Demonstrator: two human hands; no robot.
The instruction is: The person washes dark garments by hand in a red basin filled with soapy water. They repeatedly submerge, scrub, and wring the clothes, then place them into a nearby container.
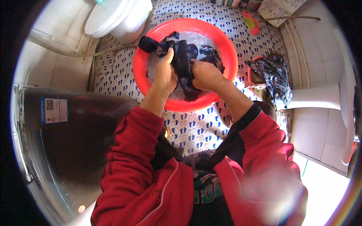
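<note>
A round red basin (pixel 229 35) sits on the floor in front of me, with whitish, sudsy water in it. Over the basin I hold a wet, dark garment (pixel 181 52); its kind cannot be made out. One black end of it lies across the basin's left rim, and other dark folds hang into the water. My left hand (pixel 166 73) is closed on the left side of the cloth, thumb pointing up. On the right side, my right hand (pixel 205 74) grips the same cloth, its fingers partly hidden by folds.
A white toilet (pixel 117 19) stands at the far left. To the right is a heap of dark wet clothes (pixel 273 73) by a white pedestal (pixel 316 98). A pink and yellow brush head (pixel 251 23) lies beyond. A dark appliance (pixel 83 139) fills the near left; a hose (pixel 81 54) runs toward the basin.
</note>
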